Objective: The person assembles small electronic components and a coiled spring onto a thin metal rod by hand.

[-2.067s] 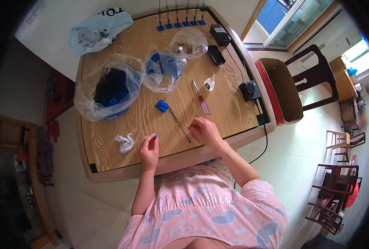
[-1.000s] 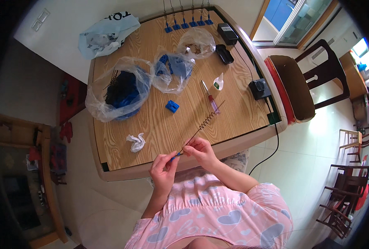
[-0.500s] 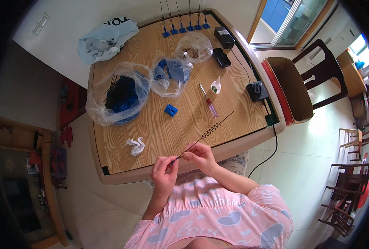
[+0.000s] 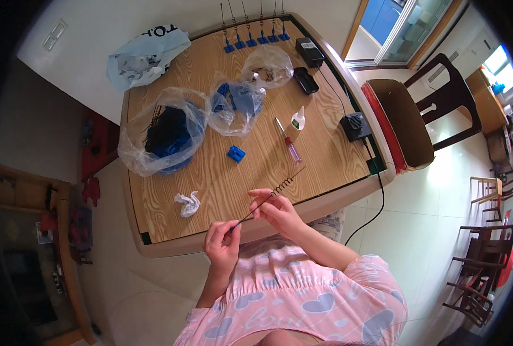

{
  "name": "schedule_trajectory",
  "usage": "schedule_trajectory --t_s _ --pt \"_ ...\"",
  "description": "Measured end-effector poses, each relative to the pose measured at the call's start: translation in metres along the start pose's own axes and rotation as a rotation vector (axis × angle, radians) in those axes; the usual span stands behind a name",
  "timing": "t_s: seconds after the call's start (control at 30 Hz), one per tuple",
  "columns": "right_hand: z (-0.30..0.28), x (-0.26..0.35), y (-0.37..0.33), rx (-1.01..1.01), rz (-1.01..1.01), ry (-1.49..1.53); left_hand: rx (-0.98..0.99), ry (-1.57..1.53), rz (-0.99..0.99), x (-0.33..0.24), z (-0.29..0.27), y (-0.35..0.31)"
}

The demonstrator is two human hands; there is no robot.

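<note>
My left hand (image 4: 222,242) is closed in a pinch on the small blue end of a thin black spring antenna (image 4: 282,185). The rod slants up and to the right over the table's front edge, with its coiled part toward the tip. Beside the rod, my right hand (image 4: 278,214) has its fingers spread apart, and the rod passes across them; it does not look gripped there. Most of the blue end is hidden by my left fingers. On the tabletop ahead lies a small blue plastic block (image 4: 236,153).
The wooden table (image 4: 210,190) bears a screwdriver (image 4: 289,144), a glue bottle (image 4: 298,119), a crumpled tissue (image 4: 188,204), a plastic bag of black and blue parts (image 4: 170,132), a bag of blue pieces (image 4: 236,109) and black adapters (image 4: 356,127). Several antennas on blue bases (image 4: 262,40) stand at the back.
My right hand's fingers have loosened from the rod and spread. The antenna's tip has come down and nearer, and my left hand has shifted slightly left, still pinching the blue end.
</note>
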State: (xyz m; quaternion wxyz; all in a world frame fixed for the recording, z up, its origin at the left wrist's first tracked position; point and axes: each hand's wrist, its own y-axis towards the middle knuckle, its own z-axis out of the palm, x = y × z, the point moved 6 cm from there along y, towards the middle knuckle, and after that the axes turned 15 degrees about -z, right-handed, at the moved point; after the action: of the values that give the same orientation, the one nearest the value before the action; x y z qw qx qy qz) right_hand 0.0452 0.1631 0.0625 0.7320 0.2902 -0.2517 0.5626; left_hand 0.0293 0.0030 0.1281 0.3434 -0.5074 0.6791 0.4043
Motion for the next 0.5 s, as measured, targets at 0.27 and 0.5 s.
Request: schedule_trajectory --t_s 0.27,0.5 --pt "0.008 0.013 -0.010 -0.001 -0.127 -0.072 -0.023 0.062 0.035 -0.003 -0.012 -0.001" --pt "0.018 0.026 -0.013 0.059 -0.232 -0.079 -0.027 0.076 0.152 -0.009 -0.017 0.000"
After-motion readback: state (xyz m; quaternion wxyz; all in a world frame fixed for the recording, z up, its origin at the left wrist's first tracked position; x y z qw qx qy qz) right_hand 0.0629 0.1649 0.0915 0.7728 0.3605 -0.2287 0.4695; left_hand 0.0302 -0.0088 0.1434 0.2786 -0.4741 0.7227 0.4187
